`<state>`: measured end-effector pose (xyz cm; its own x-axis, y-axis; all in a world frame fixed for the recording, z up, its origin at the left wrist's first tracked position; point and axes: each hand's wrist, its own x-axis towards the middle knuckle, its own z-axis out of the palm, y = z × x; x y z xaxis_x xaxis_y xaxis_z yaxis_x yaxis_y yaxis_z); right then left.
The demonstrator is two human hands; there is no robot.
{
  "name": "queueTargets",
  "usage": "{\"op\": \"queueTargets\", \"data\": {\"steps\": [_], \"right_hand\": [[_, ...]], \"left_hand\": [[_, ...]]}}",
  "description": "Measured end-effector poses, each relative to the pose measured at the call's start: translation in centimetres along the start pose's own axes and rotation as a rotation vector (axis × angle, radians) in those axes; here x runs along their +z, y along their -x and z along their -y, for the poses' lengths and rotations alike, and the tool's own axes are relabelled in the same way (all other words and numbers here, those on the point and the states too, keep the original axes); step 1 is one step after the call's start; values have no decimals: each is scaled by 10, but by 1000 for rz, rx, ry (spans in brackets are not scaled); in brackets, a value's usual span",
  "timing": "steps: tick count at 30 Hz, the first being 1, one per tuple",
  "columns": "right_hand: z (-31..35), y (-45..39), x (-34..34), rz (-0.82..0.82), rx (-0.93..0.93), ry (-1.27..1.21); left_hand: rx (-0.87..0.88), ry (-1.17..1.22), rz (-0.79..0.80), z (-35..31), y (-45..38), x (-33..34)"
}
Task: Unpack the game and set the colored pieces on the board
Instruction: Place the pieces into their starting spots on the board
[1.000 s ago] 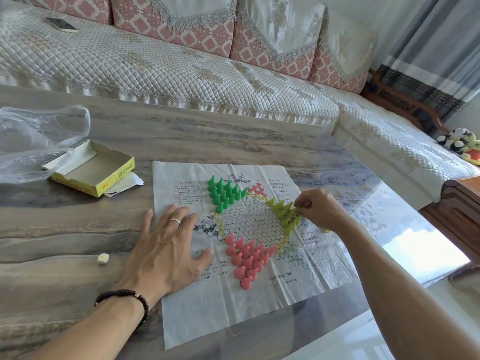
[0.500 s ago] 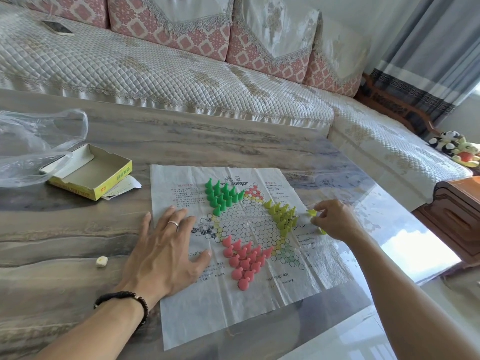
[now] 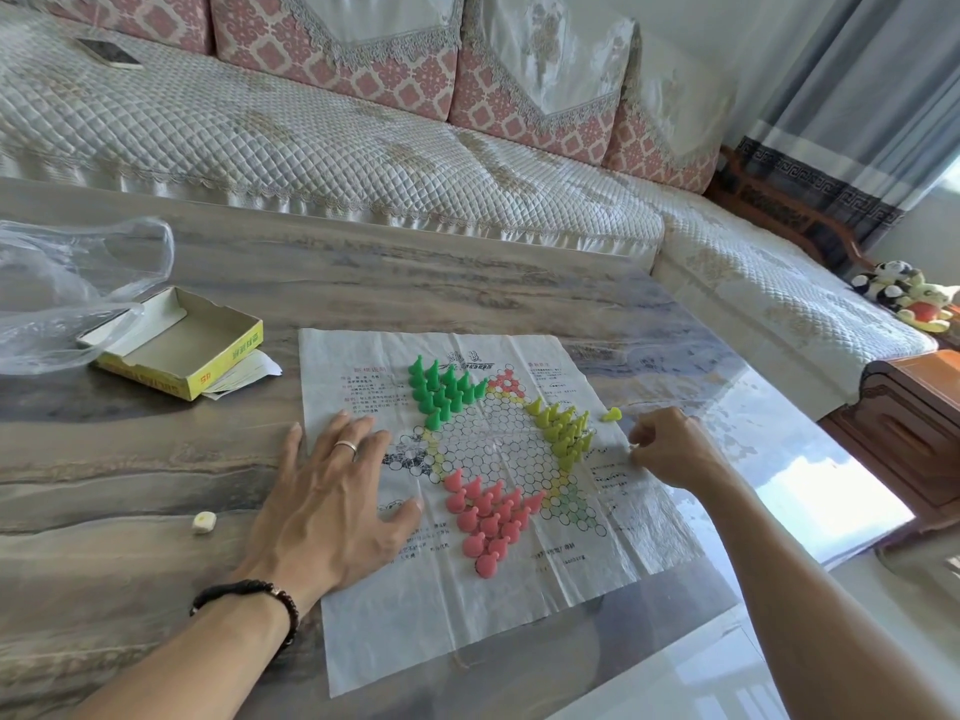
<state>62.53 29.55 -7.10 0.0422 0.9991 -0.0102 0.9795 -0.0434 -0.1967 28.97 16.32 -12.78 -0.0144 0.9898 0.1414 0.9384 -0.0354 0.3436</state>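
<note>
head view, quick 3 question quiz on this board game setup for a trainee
1. True or false: the left hand lies flat on the paper board.
2. Which piece lies alone off its group, near the right hand? A green B pink C yellow
3. Fill in: the small die sits on the ___.

Key: 1 true. 2 C, the stray yellow piece, beside the yellow group. 3 table.
</note>
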Motion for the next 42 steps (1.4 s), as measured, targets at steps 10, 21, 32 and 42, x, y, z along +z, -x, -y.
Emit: {"op": "queueTargets", "data": {"steps": [10,21,32,42], "right_hand": [[3,-4,-14,-138,-82,-238],[11,2,12,-151,-128,-353],[15,0,25,-126,-151,-399],[16,-1,26,-127,-153,-414]], "left_hand": [[4,3,-12,0,-1,1],[-5,-20,2,0,0,1],[-7,-16,14,-1,0,-1],[-4,-16,19,-1,0,-2]]}}
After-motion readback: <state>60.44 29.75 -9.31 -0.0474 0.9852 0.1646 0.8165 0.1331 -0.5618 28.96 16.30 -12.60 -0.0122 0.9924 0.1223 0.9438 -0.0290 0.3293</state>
